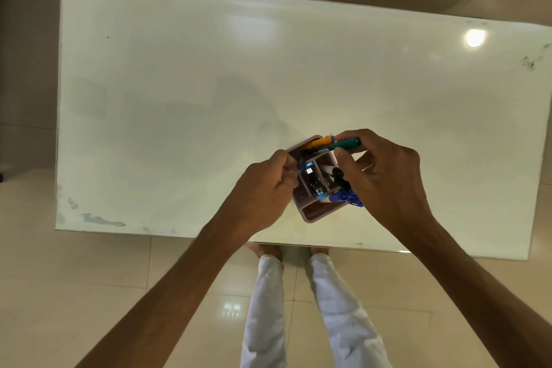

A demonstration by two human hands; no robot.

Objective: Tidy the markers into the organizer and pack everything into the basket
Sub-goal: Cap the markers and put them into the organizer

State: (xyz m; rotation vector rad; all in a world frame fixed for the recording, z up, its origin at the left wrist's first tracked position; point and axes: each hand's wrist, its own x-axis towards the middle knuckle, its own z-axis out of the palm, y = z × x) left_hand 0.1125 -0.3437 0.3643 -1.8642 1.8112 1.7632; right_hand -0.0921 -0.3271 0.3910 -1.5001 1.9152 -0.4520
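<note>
Both arms reach forward, left hand (pixel 264 185) and right hand (pixel 385 179) curled, fingertips pinched.

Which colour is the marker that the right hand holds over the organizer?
The marker in the right hand is green, seen in the head view, the only one.

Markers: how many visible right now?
At least 4: green marker in the right hand; orange marker at the organizer far rim; white marker inside; blue-capped marker at its right edge. Hands may hide more.
</note>
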